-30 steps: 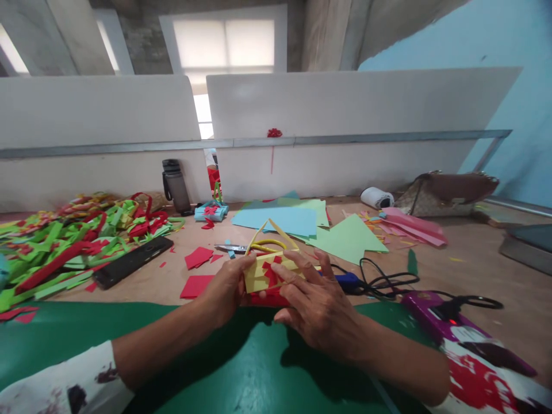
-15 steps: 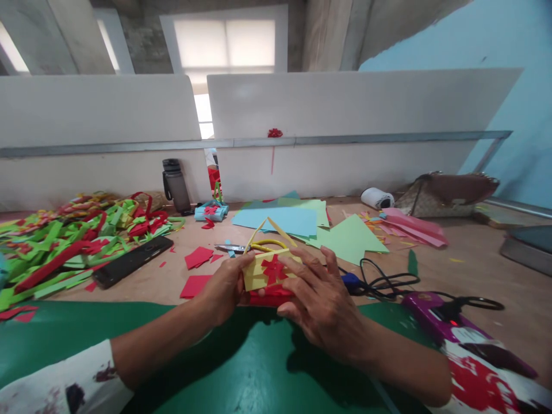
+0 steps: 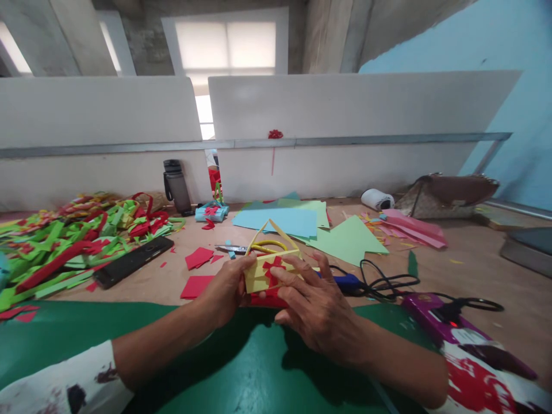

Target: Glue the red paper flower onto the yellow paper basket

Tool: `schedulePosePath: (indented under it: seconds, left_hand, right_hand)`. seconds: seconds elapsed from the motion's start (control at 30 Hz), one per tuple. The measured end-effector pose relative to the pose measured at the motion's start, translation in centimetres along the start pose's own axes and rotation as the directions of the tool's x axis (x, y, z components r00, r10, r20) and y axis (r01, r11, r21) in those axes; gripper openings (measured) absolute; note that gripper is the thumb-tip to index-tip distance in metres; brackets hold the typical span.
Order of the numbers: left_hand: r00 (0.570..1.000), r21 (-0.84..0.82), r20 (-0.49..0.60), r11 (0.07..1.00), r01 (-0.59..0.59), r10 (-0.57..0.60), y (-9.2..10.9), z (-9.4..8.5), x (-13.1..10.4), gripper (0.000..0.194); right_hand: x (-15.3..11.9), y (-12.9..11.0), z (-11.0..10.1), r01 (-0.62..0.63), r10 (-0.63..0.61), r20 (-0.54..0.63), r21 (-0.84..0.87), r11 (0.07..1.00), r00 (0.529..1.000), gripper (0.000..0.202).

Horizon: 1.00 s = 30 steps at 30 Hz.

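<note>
Left hand (image 3: 226,287): grips the left end of a yellow basket (image 3: 263,275).
Right hand (image 3: 314,305): fingers spread, pressing a red bow (image 3: 272,268) on the basket's front.
Basket: upright at the green mat's (image 3: 207,368) far edge, centre of table (image 3: 474,270).
Behind: scissors (image 3: 250,248), paper sheets (image 3: 284,221).
Left: phone (image 3: 131,261), scraps (image 3: 64,241).

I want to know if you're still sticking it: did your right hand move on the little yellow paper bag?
Yes. The right hand slid its fingers left across the yellow paper bag, toward the red flower, judged against the scissors.
</note>
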<state>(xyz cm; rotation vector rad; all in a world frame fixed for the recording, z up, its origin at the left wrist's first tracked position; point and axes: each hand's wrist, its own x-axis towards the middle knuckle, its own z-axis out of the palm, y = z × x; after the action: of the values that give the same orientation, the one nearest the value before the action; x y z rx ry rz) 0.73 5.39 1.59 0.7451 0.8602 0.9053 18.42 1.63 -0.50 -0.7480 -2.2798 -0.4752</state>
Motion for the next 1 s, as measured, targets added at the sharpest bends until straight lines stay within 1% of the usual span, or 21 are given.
schedulePosePath:
  seconds: [0.1,0.27,0.4,0.57,0.67,0.83,1.0]
  left_hand:
    - [1.000,0.002,-0.014,1.000,-0.001,0.001,0.0,0.0,0.1,0.024]
    - [1.000,0.016,-0.030,1.000,0.004,-0.004,0.1,-0.2,0.3,0.026]
    - [0.999,0.028,-0.052,1.000,-0.005,0.007,0.1,-0.3,0.4,0.026]
    - [0.998,0.032,-0.062,0.999,-0.029,0.031,0.2,0.0,0.3,0.023]
    - [0.996,0.039,-0.067,0.998,-0.052,0.055,0.3,0.1,0.3,0.021]
    - [0.995,0.060,-0.074,0.997,-0.055,0.060,0.1,-0.1,0.4,0.019]
    - [0.995,0.086,-0.044,0.993,-0.084,0.088,-0.3,0.0,0.1,0.015]
  right_hand:
    - [0.1,-0.1,-0.2,-0.007,0.007,0.006,0.000,1.000,1.000,0.015]
    - [0.5,0.0,-0.8,-0.094,0.095,-0.046,0.014,0.995,0.994,0.013]
    - [0.5,0.0,-0.8,-0.133,0.134,-0.036,0.020,0.991,0.990,0.013]
    - [0.7,0.2,-0.7,-0.109,0.107,-0.073,-0.019,0.994,0.992,0.011]
    - [0.9,0.5,-0.9,-0.080,0.071,-0.067,-0.130,0.988,0.995,0.014]
    - [1.0,0.9,-1.2,-0.003,-0.010,-0.044,-0.300,0.954,0.999,0.024]
    - [1.1,0.9,-1.2,0.044,-0.062,-0.040,-0.350,0.936,0.997,0.028]
